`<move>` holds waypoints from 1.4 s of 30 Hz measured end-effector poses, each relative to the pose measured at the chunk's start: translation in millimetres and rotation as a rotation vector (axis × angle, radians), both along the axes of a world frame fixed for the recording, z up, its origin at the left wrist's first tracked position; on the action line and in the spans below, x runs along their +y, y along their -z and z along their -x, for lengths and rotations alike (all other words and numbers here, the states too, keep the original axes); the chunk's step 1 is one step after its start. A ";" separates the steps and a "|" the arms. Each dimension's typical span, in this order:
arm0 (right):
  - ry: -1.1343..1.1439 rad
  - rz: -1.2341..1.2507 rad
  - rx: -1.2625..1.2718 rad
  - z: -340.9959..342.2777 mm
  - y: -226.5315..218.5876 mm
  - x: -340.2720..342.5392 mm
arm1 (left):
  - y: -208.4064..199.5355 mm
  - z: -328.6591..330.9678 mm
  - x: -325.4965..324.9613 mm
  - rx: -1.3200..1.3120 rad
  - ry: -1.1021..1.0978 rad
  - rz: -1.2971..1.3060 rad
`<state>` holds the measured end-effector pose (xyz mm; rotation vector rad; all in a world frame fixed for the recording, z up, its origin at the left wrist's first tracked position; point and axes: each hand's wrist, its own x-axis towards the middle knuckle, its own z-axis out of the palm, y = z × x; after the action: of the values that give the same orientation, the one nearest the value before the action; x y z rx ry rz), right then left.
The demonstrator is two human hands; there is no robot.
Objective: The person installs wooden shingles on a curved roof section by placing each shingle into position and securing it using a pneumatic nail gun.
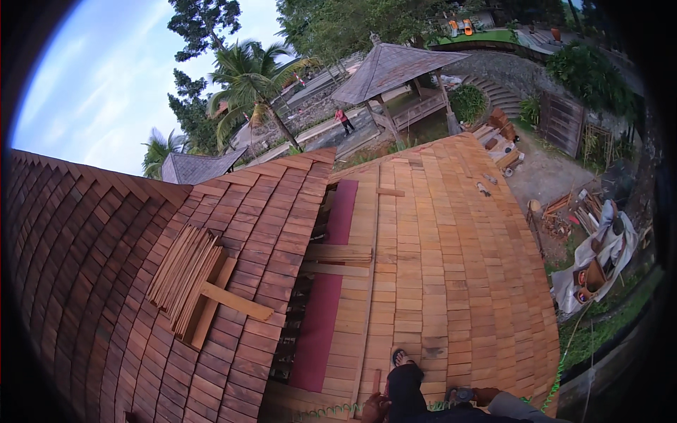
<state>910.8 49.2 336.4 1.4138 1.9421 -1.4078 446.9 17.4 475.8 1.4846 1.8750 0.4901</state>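
My right hand (485, 396) is closed around a dark grey tool, by its look a nail gun (460, 395), low over the light shingles. Green coiled hose (438, 406) shows beside it. My left hand (375, 407) is at the bottom edge, left of my dark-trousered knee. Its fingers look curled, but they are small and dark, and I cannot tell whether they hold anything. Just above that hand, a narrow reddish wooden piece (376, 381) lies on the shingles. My sandalled foot (400, 357) rests on the light wooden shingle roof (451, 282).
Stacked shingles (185, 275) lie on the darker roof slope (247, 218) at left. Between the slopes runs a gap with maroon sheeting (317, 331), crossed by boards (338, 259). A long batten (369, 303) lies up the roof. Beyond the right edge are tarps (599, 261); a person (343, 121) stands far below.
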 end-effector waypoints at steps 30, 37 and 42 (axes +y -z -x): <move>0.348 -0.046 -0.209 30.1 -35.7 42.4 | 23.6 42.9 29.5 0.041 -0.143 0.230; 0.350 -0.124 -0.232 94.8 -75.7 108.3 | 21.3 105.3 57.5 -0.160 -0.292 0.298; 0.440 -0.205 -0.216 139.5 -124.9 165.1 | 13.8 153.6 64.5 -0.292 -0.199 0.440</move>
<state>771.3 214.3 461.2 2.0939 1.7442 -1.1800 293.3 81.9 462.0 0.8949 1.7605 0.3345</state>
